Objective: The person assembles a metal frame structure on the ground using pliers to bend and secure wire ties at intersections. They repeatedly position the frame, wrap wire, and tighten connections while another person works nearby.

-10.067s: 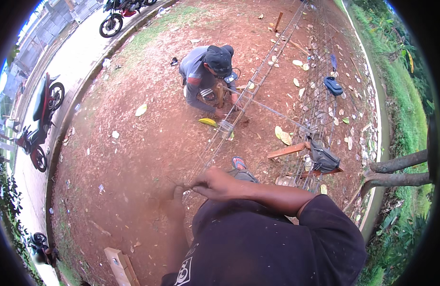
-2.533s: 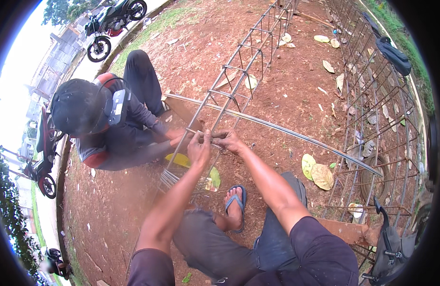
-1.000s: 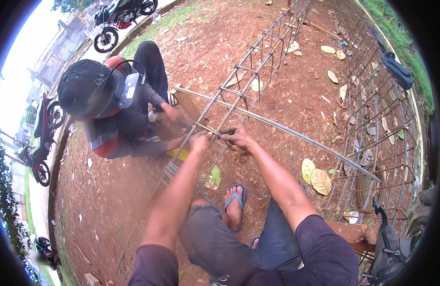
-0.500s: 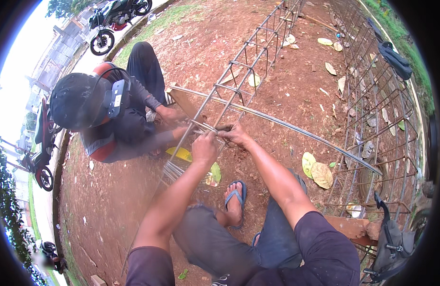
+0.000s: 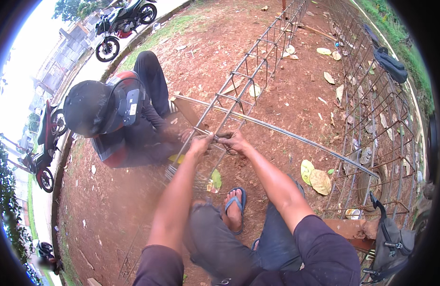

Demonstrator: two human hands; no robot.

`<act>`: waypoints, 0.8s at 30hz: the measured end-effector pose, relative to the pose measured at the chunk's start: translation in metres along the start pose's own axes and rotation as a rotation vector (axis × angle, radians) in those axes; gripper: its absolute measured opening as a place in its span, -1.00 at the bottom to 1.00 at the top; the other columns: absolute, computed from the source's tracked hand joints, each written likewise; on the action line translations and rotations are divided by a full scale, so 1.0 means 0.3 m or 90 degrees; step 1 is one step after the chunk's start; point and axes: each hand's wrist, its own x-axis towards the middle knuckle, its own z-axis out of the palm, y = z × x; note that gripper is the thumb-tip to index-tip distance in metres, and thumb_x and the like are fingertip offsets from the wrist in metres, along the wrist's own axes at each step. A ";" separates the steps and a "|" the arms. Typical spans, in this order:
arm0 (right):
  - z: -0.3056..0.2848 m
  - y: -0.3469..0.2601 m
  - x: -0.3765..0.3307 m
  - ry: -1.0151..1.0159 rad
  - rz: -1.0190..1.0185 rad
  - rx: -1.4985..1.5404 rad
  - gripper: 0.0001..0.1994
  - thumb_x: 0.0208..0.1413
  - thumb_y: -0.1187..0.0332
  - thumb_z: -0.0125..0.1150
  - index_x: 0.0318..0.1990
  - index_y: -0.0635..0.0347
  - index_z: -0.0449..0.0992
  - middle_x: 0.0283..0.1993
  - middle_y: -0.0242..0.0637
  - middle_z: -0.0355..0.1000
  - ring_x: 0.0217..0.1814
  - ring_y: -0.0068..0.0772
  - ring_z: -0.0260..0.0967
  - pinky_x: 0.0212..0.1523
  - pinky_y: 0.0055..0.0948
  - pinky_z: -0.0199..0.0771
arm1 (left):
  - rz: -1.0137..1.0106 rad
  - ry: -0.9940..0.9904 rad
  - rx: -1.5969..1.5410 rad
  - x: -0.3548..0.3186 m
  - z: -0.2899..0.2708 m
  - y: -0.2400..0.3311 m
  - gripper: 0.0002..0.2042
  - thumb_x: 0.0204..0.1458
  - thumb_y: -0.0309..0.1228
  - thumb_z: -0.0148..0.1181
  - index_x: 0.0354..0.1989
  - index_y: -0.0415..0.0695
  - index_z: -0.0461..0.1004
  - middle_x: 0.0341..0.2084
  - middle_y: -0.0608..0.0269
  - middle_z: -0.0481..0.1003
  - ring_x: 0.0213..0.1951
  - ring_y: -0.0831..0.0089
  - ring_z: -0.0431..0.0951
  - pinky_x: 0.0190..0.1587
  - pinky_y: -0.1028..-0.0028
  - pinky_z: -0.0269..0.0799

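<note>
Red-brown bare ground carries a long rebar cage [image 5: 239, 90], its long axis running from the near centre away toward the far edge. Since half a second ago the left hand [image 5: 201, 143] and right hand [image 5: 234, 140] have been drawn closer together, both clamped on a cage bar beside a crouching co-worker [image 5: 115, 114], so the same joint is judged in hand.

Two rebar cages [image 5: 258, 62] [image 5: 372, 124], three motorbikes [image 5: 124, 21] [image 5: 43, 152] [image 5: 46, 250]

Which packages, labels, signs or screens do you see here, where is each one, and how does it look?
Label: pale upright rectangle on the red vest of the crouching person, left of the rebar cage.
Small wrapper: on the soil beside the green leaf, below both hands; details too small to tell.
</note>
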 end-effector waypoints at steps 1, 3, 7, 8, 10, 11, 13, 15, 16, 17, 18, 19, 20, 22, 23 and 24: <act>0.006 -0.013 -0.010 0.009 0.008 -0.025 -0.73 -0.08 0.45 0.39 -0.17 0.25 0.58 -0.24 -0.26 0.57 -0.27 -0.50 0.49 -0.23 -0.55 0.50 | -0.002 -0.008 0.010 0.000 0.001 0.002 -0.74 0.18 -0.18 0.07 -0.24 -0.14 0.49 -0.58 0.44 0.39 -0.67 0.64 0.26 -0.66 0.61 0.11; 0.005 -0.051 -0.014 0.020 0.020 -0.115 -0.74 -0.08 0.46 0.38 -0.17 0.23 0.58 -0.24 -0.25 0.57 -0.26 -0.48 0.49 -0.21 -0.52 0.51 | -0.006 -0.026 0.029 0.003 0.001 0.009 -0.75 0.18 -0.19 0.07 -0.28 -0.13 0.49 -0.60 0.46 0.36 -0.67 0.67 0.24 -0.67 0.63 0.07; 0.051 -0.077 -0.026 0.095 0.024 -0.297 -0.75 -0.11 0.50 0.38 -0.20 0.20 0.60 -0.25 -0.25 0.57 -0.28 -0.44 0.50 -0.19 -0.46 0.53 | -0.032 -0.045 -0.058 0.008 -0.003 0.005 -0.78 0.18 -0.22 0.07 -0.33 -0.13 0.47 -0.61 0.45 0.37 -0.68 0.69 0.20 -0.69 0.64 0.01; 0.056 -0.077 -0.042 0.107 0.004 -0.319 -0.78 -0.08 0.45 0.36 -0.20 0.16 0.61 -0.29 -0.22 0.57 -0.30 -0.46 0.50 -0.22 -0.45 0.51 | -0.035 -0.046 -0.058 0.002 0.002 0.002 -0.79 0.17 -0.24 0.08 -0.35 -0.13 0.47 -0.62 0.44 0.37 -0.68 0.69 0.19 -0.69 0.63 0.01; 0.083 -0.096 -0.086 0.166 -0.037 -0.360 -0.78 -0.07 0.42 0.35 -0.21 0.15 0.61 -0.29 -0.18 0.56 -0.29 -0.46 0.51 -0.23 -0.45 0.50 | -0.045 -0.032 -0.055 0.000 0.008 0.008 -0.79 0.16 -0.24 0.09 -0.36 -0.13 0.48 -0.61 0.43 0.38 -0.68 0.68 0.19 -0.69 0.63 0.01; 0.114 -0.112 -0.111 0.190 -0.059 -0.373 -0.78 -0.07 0.40 0.34 -0.21 0.15 0.61 -0.29 -0.17 0.56 -0.29 -0.47 0.51 -0.24 -0.44 0.49 | -0.051 -0.017 -0.050 -0.002 -0.004 0.011 -0.79 0.16 -0.25 0.10 -0.37 -0.13 0.48 -0.61 0.43 0.38 -0.68 0.68 0.19 -0.69 0.63 0.01; 0.121 -0.108 -0.164 0.240 -0.063 -0.520 -0.82 -0.01 0.36 0.23 -0.23 0.15 0.60 -0.27 -0.13 0.53 -0.29 -0.28 0.50 -0.27 -0.32 0.48 | -0.059 0.030 0.014 0.004 -0.004 0.012 -0.78 0.13 -0.24 0.14 -0.39 -0.13 0.50 -0.61 0.41 0.39 -0.68 0.65 0.20 -0.69 0.61 0.02; 0.119 -0.092 -0.196 0.279 -0.072 -0.656 -0.82 0.00 0.36 0.18 -0.24 0.16 0.60 -0.24 -0.13 0.52 -0.30 -0.15 0.49 -0.28 -0.25 0.49 | -0.053 0.049 0.047 0.013 0.006 0.001 -0.77 0.11 -0.22 0.15 -0.40 -0.14 0.51 -0.60 0.40 0.40 -0.68 0.63 0.20 -0.69 0.60 0.03; 0.101 -0.076 -0.213 0.332 -0.184 -0.693 -0.84 0.01 0.38 0.11 -0.30 0.17 0.58 -0.30 -0.10 0.50 -0.31 -0.05 0.47 -0.32 -0.16 0.48 | -0.049 0.052 0.024 -0.037 0.054 0.044 -0.78 0.09 -0.23 0.19 -0.40 -0.15 0.52 -0.60 0.38 0.41 -0.67 0.62 0.22 -0.68 0.57 0.05; 0.151 -0.092 -0.208 0.327 -0.176 -0.704 -0.85 0.01 0.38 0.11 -0.32 0.19 0.57 -0.33 -0.10 0.49 -0.32 -0.06 0.47 -0.33 -0.16 0.48 | -0.045 0.051 0.023 -0.039 0.036 0.039 -0.78 0.08 -0.24 0.20 -0.41 -0.15 0.52 -0.61 0.38 0.41 -0.68 0.62 0.23 -0.68 0.57 0.05; 0.206 -0.114 -0.206 0.322 -0.168 -0.715 -0.86 0.01 0.39 0.11 -0.34 0.21 0.55 -0.35 -0.10 0.48 -0.32 -0.06 0.46 -0.33 -0.16 0.48 | -0.042 0.050 0.022 -0.033 0.017 0.040 -0.79 0.08 -0.24 0.20 -0.41 -0.15 0.52 -0.61 0.38 0.42 -0.68 0.62 0.23 -0.68 0.56 0.06; 0.237 -0.130 -0.206 0.321 -0.158 -0.735 -0.87 0.01 0.39 0.11 -0.35 0.22 0.54 -0.37 -0.10 0.47 -0.32 -0.07 0.46 -0.34 -0.16 0.48 | -0.037 0.040 0.017 -0.023 0.015 0.042 -0.79 0.07 -0.25 0.21 -0.41 -0.15 0.52 -0.61 0.38 0.42 -0.68 0.61 0.24 -0.68 0.55 0.06; 0.253 -0.117 -0.180 0.308 -0.237 -0.767 -0.89 -0.02 0.41 0.11 -0.42 0.26 0.51 -0.44 -0.12 0.45 -0.33 -0.11 0.47 -0.37 -0.17 0.48 | -0.017 0.044 -0.002 0.009 0.008 0.019 -0.78 0.07 -0.24 0.22 -0.45 -0.15 0.53 -0.61 0.38 0.43 -0.66 0.62 0.26 -0.66 0.53 0.07; 0.240 -0.131 -0.167 0.188 -0.280 -0.910 -0.88 -0.02 0.42 0.08 -0.42 0.28 0.51 -0.43 -0.13 0.46 -0.31 -0.14 0.47 -0.38 -0.21 0.50 | 0.009 0.068 0.000 0.032 0.027 -0.012 -0.77 0.04 -0.27 0.24 -0.40 -0.23 0.56 -0.62 0.29 0.43 -0.65 0.54 0.27 -0.63 0.45 0.11; 0.229 -0.151 -0.161 0.127 -0.300 -0.979 -0.87 -0.01 0.43 0.07 -0.42 0.29 0.51 -0.42 -0.14 0.47 -0.30 -0.16 0.48 -0.38 -0.23 0.51 | 0.022 0.078 0.001 0.029 0.038 -0.009 -0.76 0.02 -0.28 0.25 -0.38 -0.26 0.57 -0.63 0.25 0.43 -0.65 0.50 0.27 -0.61 0.40 0.14; 0.216 -0.174 -0.145 0.054 -0.319 -1.036 -0.87 -0.01 0.43 0.06 -0.42 0.29 0.51 -0.41 -0.14 0.47 -0.29 -0.17 0.48 -0.37 -0.24 0.52 | -0.009 0.045 0.007 0.035 0.030 0.007 -0.75 0.02 -0.28 0.25 -0.34 -0.27 0.57 -0.62 0.24 0.43 -0.66 0.52 0.26 -0.63 0.41 0.14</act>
